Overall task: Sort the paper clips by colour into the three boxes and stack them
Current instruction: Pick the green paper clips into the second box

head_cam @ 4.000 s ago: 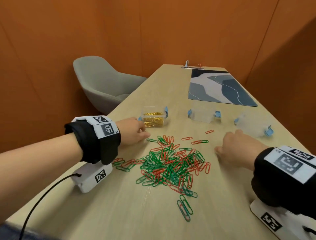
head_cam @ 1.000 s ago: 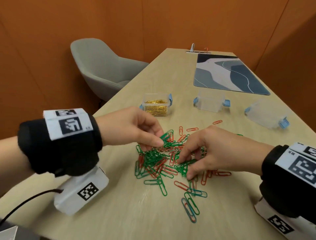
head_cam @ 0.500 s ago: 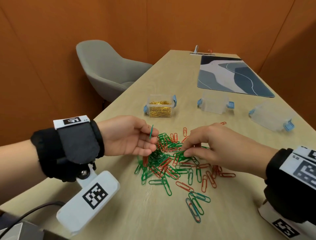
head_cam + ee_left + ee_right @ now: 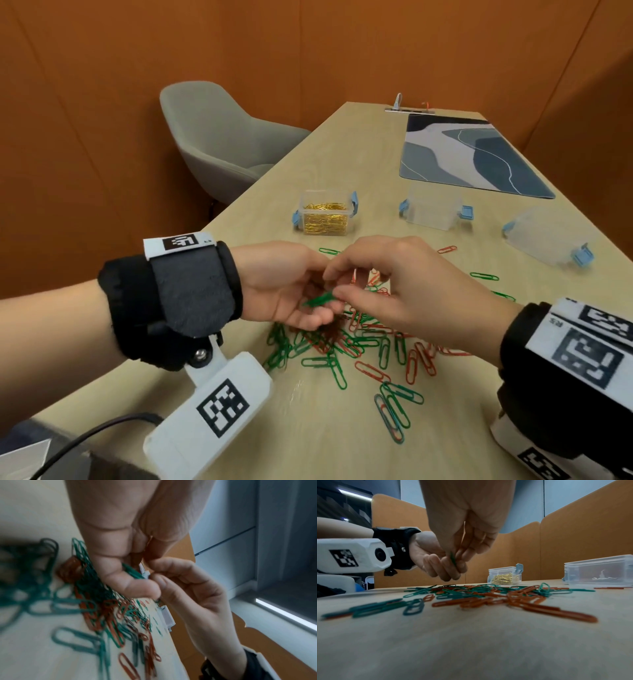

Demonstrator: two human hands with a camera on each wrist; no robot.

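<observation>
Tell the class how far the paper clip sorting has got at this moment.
Done: gold clips fill the left box. In hand: the right hand is passing green clips into the cupped left hand. Left: the mixed red and green pile, two unfilled boxes, and stacking.

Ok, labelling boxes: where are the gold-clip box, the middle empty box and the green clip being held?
gold-clip box (image 4: 324,213), head view, front wall.
middle empty box (image 4: 433,213), head view, front wall.
green clip (image 4: 320,300), head view, mid-length, between both hands.
</observation>
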